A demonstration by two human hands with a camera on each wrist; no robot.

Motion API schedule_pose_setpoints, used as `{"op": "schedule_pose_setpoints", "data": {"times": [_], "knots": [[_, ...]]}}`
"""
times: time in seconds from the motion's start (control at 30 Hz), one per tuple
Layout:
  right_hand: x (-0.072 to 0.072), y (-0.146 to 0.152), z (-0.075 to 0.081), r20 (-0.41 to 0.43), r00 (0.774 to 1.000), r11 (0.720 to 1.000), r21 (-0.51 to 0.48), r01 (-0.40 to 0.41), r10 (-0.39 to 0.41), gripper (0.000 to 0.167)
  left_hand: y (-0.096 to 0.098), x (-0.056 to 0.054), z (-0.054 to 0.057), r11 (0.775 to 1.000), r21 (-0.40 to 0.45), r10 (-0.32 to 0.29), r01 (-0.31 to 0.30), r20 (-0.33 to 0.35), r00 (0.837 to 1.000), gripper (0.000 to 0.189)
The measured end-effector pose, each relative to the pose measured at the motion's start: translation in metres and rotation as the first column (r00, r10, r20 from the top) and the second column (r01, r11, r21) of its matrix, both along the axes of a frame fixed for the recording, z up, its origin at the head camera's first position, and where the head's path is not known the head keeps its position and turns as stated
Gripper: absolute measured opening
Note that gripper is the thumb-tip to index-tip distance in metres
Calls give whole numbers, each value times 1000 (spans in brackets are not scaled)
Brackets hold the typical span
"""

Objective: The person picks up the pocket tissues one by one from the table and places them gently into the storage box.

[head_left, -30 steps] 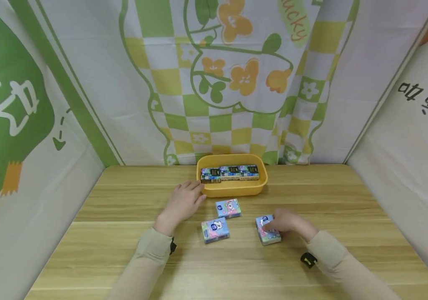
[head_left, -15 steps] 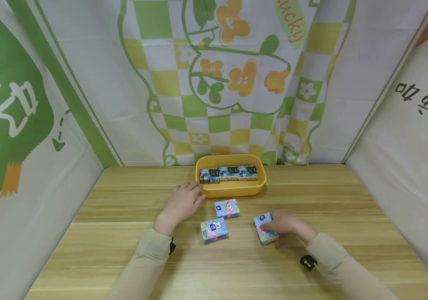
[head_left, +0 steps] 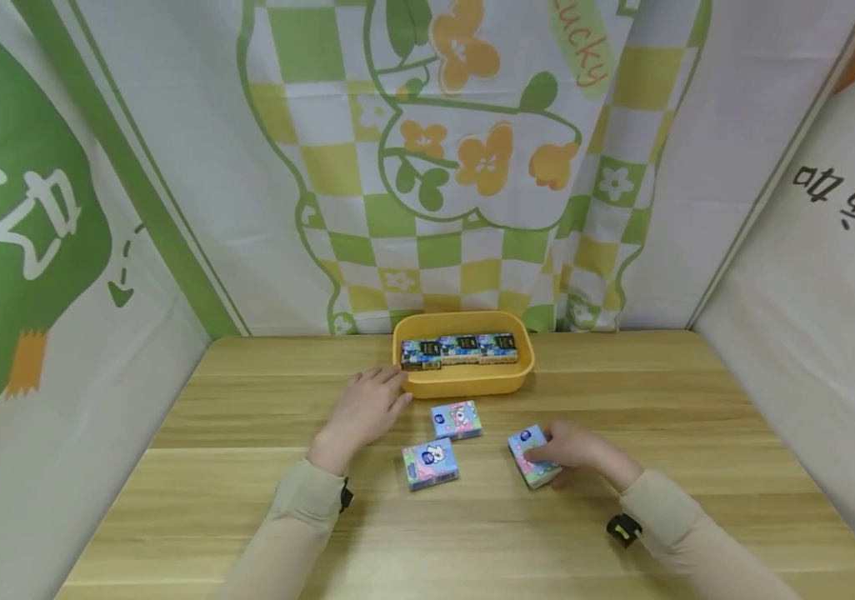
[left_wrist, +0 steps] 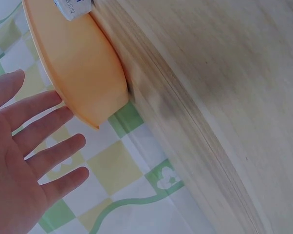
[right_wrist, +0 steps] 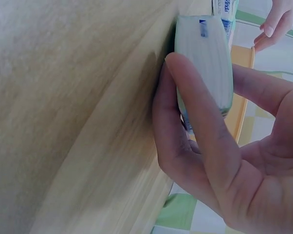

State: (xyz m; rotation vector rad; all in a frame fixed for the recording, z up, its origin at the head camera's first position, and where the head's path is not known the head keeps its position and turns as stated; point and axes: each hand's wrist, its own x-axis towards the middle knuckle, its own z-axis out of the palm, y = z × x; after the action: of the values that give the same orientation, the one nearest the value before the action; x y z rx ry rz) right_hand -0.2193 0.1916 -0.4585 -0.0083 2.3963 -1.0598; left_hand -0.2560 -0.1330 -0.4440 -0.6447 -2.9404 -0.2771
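My right hand (head_left: 577, 446) grips a blue and pink tissue pack (head_left: 525, 444) by its right side, fingers curled about its edges. Close up in the right wrist view, the white end of that pack (right_wrist: 205, 63) shows between finger and thumb. My left hand (head_left: 363, 408) touches the near left corner of a yellow basket (head_left: 465, 386) with its fingertips. In the left wrist view the fingers of the left hand (left_wrist: 29, 151) are spread and relaxed at the basket's rim. Two more tissue packs, one nearer (head_left: 430, 465) and one farther (head_left: 456, 419), lie on the table between my hands.
Three dark blue and black packs (head_left: 460, 350) lie in a row inside the basket. It stands at the back of the wooden table (head_left: 262, 500), against a checked green and yellow curtain (head_left: 442, 250). White printed cloth walls (head_left: 825, 333) close in both sides.
The right hand has tightened its hold on the tissue pack, and the pack has shifted and turned slightly. My left hand stays at the basket's corner.
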Motion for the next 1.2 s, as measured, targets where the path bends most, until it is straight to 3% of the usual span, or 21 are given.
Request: {"op": "schedule_pose_setpoints", "data": {"times": [0.33,0.57,0.83,1.2], "knots": [[-4,8,-2,-24,999,999,-35,-30,29,23,2,1,2,1000,2,-12,12,-27,1000,46],[-5,10,2,-34,999,999,-10,-30,30,30,2,1,2,1000,-8,-13,13,-17,1000,46],[-11,12,16,-56,998,1000,-23,-20,18,46,2,0,2,1000,10,-15,15,-42,999,44],[-25,14,39,-135,991,996,-88,-22,10,55,1,-1,0,1000,-7,-10,10,-33,999,45]]}}
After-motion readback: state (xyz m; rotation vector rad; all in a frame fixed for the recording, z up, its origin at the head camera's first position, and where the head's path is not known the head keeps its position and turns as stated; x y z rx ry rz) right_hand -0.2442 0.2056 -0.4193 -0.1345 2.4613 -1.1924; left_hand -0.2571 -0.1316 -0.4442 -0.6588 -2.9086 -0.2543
